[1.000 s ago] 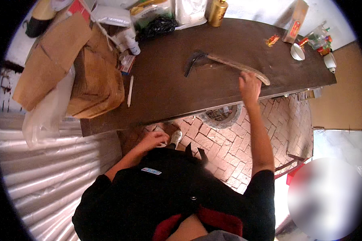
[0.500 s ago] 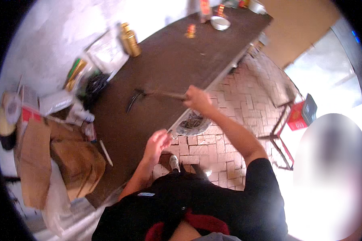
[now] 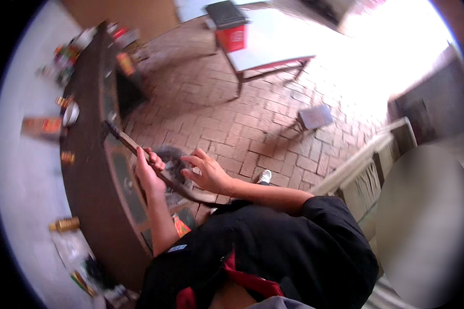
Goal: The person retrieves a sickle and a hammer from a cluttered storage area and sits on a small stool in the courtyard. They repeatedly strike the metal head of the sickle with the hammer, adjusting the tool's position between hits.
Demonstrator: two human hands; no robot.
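My left hand is closed around a sickle with a wooden handle. One end of it points up toward the long dark sideboard at the left. Its dark curved part runs down past my hand toward the front of my black shirt, where the tip is hard to make out. Just right of the sickle, my right hand is open with its fingers apart, holding nothing. Behind both hands a round grey thing is partly hidden.
A white bowl, a gold bottle and packages lie along the sideboard by the wall. Ahead stands a pale-topped table bearing a red bin with a dark lid. A small stool and a wooden bench are to the right.
My right hand has let go of the sickle, and my left hand now holds it. The sickle has come off the sideboard toward my body. My view has swung right.
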